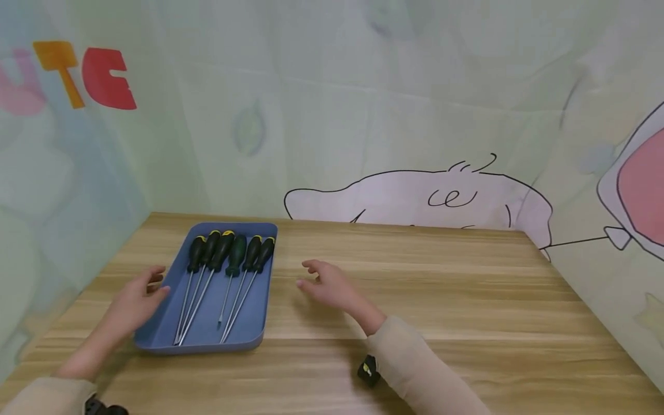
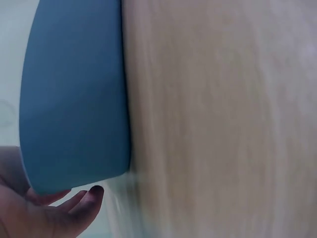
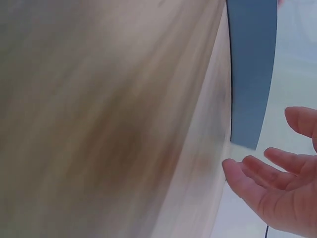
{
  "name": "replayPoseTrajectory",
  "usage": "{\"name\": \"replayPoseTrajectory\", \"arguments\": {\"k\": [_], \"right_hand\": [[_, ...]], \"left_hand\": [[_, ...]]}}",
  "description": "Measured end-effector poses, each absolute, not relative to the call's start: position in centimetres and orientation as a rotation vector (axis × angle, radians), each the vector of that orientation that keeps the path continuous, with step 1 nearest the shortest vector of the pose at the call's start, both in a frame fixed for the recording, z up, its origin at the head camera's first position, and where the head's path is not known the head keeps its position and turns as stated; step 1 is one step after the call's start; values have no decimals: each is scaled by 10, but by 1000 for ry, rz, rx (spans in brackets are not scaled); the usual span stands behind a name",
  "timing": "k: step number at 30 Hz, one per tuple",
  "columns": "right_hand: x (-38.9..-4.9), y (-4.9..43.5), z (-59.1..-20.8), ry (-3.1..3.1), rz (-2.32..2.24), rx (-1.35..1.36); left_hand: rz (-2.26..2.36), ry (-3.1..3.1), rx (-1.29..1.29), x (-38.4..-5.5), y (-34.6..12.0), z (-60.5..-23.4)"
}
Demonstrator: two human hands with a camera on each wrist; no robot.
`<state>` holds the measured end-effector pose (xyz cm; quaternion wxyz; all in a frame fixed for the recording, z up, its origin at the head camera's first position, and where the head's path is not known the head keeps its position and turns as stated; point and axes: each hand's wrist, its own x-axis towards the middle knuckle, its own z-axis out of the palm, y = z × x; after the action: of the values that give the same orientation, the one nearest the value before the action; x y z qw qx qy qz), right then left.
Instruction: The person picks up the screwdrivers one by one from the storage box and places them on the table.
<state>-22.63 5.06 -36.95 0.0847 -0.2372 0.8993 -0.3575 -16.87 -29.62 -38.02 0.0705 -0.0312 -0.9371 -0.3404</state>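
Beige sleeves [image 1: 422, 363] (head view) lead to left hand [image 1: 134, 302] and right hand [image 1: 331, 285], flanking a blue tray [image 1: 208, 306], which likely keeps 6 screwdrivers [image 1: 223, 252] together. Left-wrist view: relaxed fingers [image 2: 81, 210] beside the tray, contact unclear. Right-wrist view: fingers parted, empty.

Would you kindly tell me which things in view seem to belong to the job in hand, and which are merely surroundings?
Likely part of the job:
blue tray
six screwdrivers inside it
left hand and right hand, either side of the tray

Apparently just surroundings:
wooden table
printed backdrop
black wrist devices
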Motion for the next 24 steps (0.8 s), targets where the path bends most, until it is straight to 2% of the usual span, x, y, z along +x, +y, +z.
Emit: {"name": "replayPoseTrajectory", "arguments": {"k": [8,18,24], "right_hand": [[-219,27,-371,2596,-1080,-657],[-216,-1,-372,1960,-1707,-197],[-213,-11,-376,1837,-1814,-123]], "left_hand": [[-1095,-2798,-87,-171,-298,-385],[-1050,-2787,-55,-171,-295,-382],[-1026,-2763,-43,-168,-291,-382]]}}
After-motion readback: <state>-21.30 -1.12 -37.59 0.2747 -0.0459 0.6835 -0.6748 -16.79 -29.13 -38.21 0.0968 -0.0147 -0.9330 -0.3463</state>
